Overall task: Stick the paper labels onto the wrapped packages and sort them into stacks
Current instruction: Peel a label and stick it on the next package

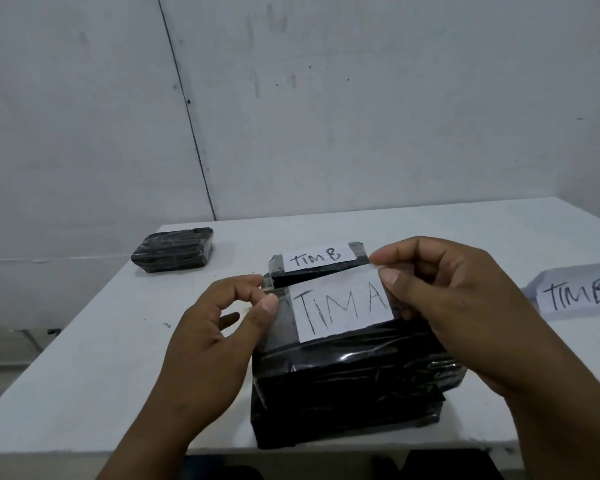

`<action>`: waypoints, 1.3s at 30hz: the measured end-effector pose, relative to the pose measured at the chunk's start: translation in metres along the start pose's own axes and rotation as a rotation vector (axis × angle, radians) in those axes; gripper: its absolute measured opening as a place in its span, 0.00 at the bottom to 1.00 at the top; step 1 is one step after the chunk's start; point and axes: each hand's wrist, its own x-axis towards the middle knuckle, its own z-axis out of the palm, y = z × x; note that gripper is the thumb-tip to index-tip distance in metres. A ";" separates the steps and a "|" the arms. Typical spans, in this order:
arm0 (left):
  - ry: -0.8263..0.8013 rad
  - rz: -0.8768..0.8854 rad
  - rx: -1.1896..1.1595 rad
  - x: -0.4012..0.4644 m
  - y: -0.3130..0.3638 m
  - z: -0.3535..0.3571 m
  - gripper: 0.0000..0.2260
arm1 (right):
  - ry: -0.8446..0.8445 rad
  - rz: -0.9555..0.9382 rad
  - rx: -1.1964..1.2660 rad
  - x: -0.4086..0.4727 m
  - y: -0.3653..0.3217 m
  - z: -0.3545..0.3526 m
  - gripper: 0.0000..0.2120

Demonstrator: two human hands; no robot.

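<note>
A white paper label reading "TIM A" point(342, 306) lies across the top of a black wrapped package point(354, 375) that rests on another black package near the table's front edge. My right hand point(458, 306) pinches the label's upper right corner between thumb and forefinger. My left hand point(219, 327) pinches clear tape at the label's left edge. Behind them sits a black package point(284, 275) bearing a "TIM B" label point(317, 260). A loose "TIM B" label point(579, 294) lies on the table at the right.
An unlabelled black wrapped package point(172, 249) sits at the far left of the white table point(94, 341). A white wall stands right behind the table. The floor shows past the table's left edge.
</note>
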 end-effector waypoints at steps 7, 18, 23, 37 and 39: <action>0.024 -0.085 0.065 0.005 0.014 0.009 0.07 | 0.162 -0.016 -0.363 0.001 0.000 -0.005 0.05; 0.013 -0.108 0.215 0.002 0.017 0.018 0.08 | 0.179 0.006 -0.572 0.006 0.014 -0.007 0.12; -0.014 -0.075 0.282 0.002 0.016 0.019 0.08 | 0.186 0.001 -0.574 0.007 0.022 -0.009 0.15; 0.006 -0.083 0.360 0.001 0.019 0.021 0.07 | 0.217 0.014 -0.562 0.003 0.022 -0.002 0.11; 0.020 -0.101 0.305 0.001 0.020 0.020 0.06 | 0.221 0.015 -0.565 0.002 0.022 -0.001 0.12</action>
